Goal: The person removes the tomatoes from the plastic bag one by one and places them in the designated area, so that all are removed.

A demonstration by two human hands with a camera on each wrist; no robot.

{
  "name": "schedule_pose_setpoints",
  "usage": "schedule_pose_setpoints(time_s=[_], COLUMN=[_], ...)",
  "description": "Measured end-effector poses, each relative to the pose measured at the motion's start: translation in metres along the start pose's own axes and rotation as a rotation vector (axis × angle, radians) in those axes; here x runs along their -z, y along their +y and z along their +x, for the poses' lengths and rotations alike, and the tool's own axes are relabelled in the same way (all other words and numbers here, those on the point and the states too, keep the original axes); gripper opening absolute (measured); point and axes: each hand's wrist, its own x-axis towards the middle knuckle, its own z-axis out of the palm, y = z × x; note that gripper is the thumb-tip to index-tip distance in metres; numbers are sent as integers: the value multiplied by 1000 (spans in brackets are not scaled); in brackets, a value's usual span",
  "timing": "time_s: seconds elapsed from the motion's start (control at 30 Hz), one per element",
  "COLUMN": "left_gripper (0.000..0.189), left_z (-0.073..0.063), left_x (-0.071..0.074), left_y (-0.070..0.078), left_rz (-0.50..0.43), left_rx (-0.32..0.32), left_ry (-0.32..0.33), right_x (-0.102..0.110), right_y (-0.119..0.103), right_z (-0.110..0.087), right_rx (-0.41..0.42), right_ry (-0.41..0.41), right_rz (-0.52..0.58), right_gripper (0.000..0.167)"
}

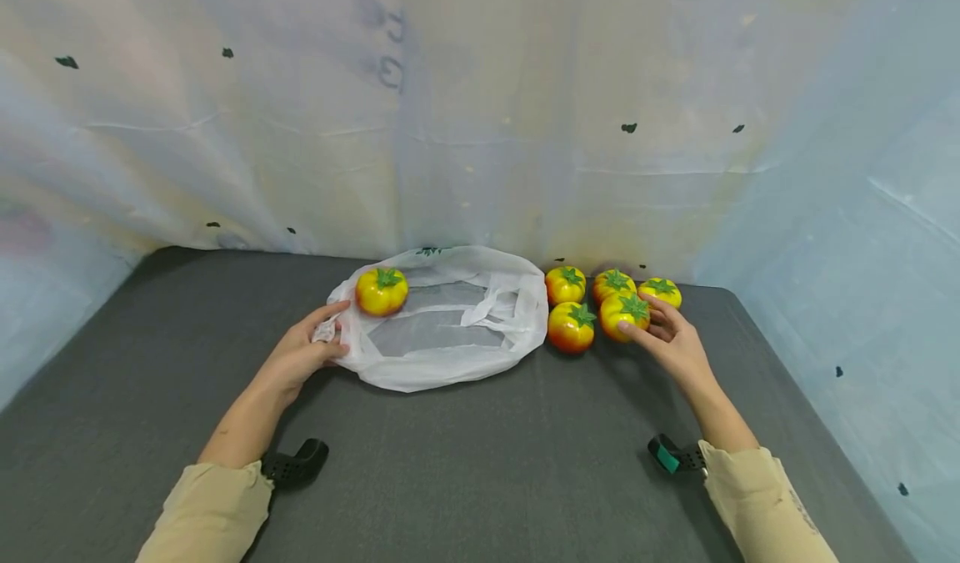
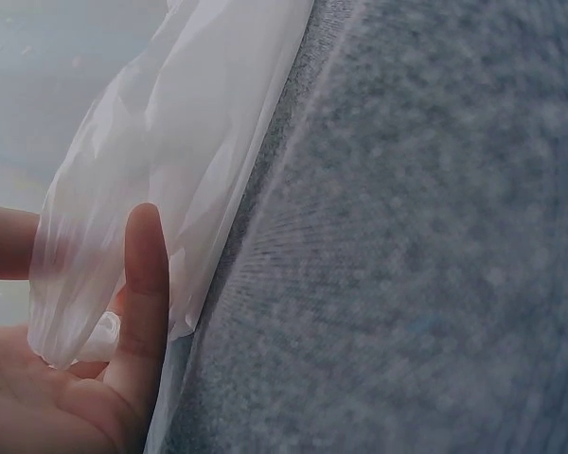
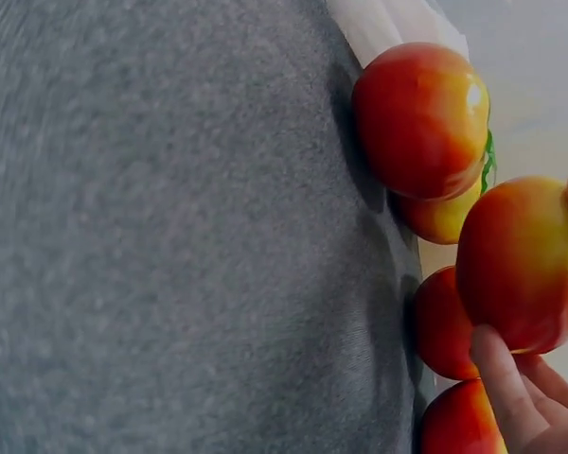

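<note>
A white plastic bag [image 1: 420, 375] lies spread open on the dark table, its mouth facing up. My left hand [image 1: 303, 348] holds the bag's left end; in the left wrist view the thumb [image 2: 147, 260] is on the near side of the film and a finger is behind it. One red-and-yellow tomato [image 1: 381, 293] with a green leafy top sits at the bag's left side. My right hand [image 1: 675, 342] grips another tomato [image 3: 516, 260] between thumb and fingers, raised off the table in the right wrist view. Its far side is hidden by the fingers.
More tomatoes stand right of the bag: a front one [image 1: 570, 329], one behind it [image 1: 564, 286], and two along the back edge, a middle one [image 1: 611, 283] and a right one [image 1: 663, 289]. Plastic sheeting [image 1: 480, 129] rises behind the table [image 1: 480, 480].
</note>
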Motion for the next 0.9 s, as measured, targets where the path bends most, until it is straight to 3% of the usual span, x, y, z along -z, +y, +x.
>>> schedule_pose_setpoints(time_s=[0.4,0.9], left_gripper=[72,72], left_z=[-2,-3], left_x=[1,2], left_y=[1,1], left_rz=[14,28], left_rx=[20,13], left_ry=[-2,-5], right_x=[-1,-6], right_y=[5,13], right_z=[-2,2], right_rx=[-19,-80], right_ry=[-87,-66], right_rz=[-36,-4], right_gripper=[76,78])
